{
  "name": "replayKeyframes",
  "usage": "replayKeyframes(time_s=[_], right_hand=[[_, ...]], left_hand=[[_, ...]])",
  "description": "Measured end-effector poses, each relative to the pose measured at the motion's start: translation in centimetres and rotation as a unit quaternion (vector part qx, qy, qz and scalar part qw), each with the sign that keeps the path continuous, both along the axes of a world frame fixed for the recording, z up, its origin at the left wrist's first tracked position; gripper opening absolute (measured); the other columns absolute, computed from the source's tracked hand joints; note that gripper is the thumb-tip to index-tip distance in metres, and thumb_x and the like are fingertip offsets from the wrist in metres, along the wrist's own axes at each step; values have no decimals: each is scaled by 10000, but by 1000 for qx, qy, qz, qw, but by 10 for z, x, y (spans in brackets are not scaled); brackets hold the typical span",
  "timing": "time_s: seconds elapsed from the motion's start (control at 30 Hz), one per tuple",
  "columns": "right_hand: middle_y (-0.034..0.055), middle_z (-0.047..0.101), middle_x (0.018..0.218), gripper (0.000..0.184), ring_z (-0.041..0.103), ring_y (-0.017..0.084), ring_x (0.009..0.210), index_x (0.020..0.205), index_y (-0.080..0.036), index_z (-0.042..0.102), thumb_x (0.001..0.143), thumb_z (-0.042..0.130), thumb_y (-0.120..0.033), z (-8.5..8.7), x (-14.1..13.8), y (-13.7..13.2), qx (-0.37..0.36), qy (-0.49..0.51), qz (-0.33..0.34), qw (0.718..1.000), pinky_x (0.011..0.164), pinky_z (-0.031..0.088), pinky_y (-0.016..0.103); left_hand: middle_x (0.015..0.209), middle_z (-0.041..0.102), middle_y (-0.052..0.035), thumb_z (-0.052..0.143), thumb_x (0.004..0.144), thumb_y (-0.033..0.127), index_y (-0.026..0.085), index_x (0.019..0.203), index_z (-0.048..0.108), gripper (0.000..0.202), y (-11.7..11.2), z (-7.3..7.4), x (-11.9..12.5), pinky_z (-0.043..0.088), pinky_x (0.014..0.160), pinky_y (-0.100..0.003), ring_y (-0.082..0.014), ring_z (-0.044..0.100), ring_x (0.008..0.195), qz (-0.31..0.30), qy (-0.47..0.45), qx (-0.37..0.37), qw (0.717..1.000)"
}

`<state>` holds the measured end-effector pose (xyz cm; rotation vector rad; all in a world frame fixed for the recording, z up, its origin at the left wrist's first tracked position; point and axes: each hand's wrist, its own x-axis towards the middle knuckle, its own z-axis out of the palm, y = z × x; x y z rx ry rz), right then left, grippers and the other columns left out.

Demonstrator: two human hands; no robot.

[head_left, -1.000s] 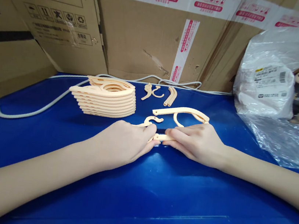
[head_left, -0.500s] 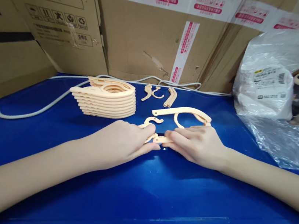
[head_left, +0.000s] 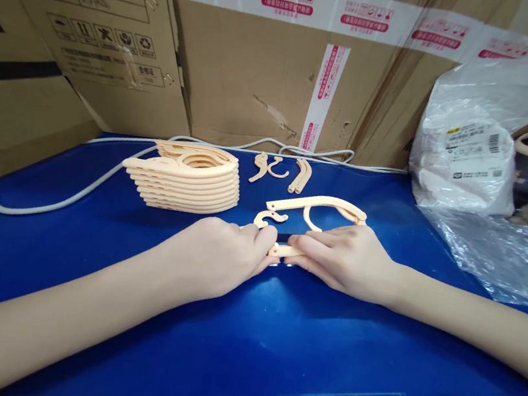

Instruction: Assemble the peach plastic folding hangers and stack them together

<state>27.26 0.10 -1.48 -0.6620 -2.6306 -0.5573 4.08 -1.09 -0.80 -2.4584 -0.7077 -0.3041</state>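
My left hand is closed in a pinch on a cream plastic hanger hook, whose curved end sticks out above my fingers. Facing it, my right hand grips a cream folding hanger frame. One long arm of the frame arches above my knuckles, and the end of another arm pokes out toward my left thumb. Hook and frame end meet between my fingertips; my fingers hide whether they are joined. At left stands a neat stack of folded cream hangers.
Loose hanger hooks and short curved pieces lie at the back of the blue table. A white cable runs along the back and left. Cardboard boxes wall the rear. A plastic-wrapped package sits at back right.
My left thumb has closed down over the joint between hook and frame end. The frame's upper arm has shifted slightly left and down with my right hand.
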Motion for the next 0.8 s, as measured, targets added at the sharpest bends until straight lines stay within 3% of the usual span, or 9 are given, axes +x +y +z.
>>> replayKeyframes(time_s=[0.33,0.7,0.8], right_hand=[[5,693,713,435,605,105,548,930,-177,646,1041,292,-405,5,0,4,-131,-6,-4,991,497,276,257],[2,650,653,390,591,102,517,828,-168,613,1029,352,-378,1,-5,5,-110,0,-13,994,508,282,244],[-2,633,630,374,581,100,514,804,-170,596,1024,369,-369,1,-7,5,-119,6,-10,993,516,303,231]], left_hand=[[603,521,-16,312,991,252,171,797,497,281,-1,0,0,281,400,-293,-190,530,440,9,44,89,995],[593,531,38,387,979,251,176,800,491,220,5,1,-7,239,420,-291,-148,604,504,-10,-34,-23,999],[598,555,34,382,975,249,179,790,487,224,6,1,-8,244,425,-292,-149,616,512,-10,-38,-17,999]])
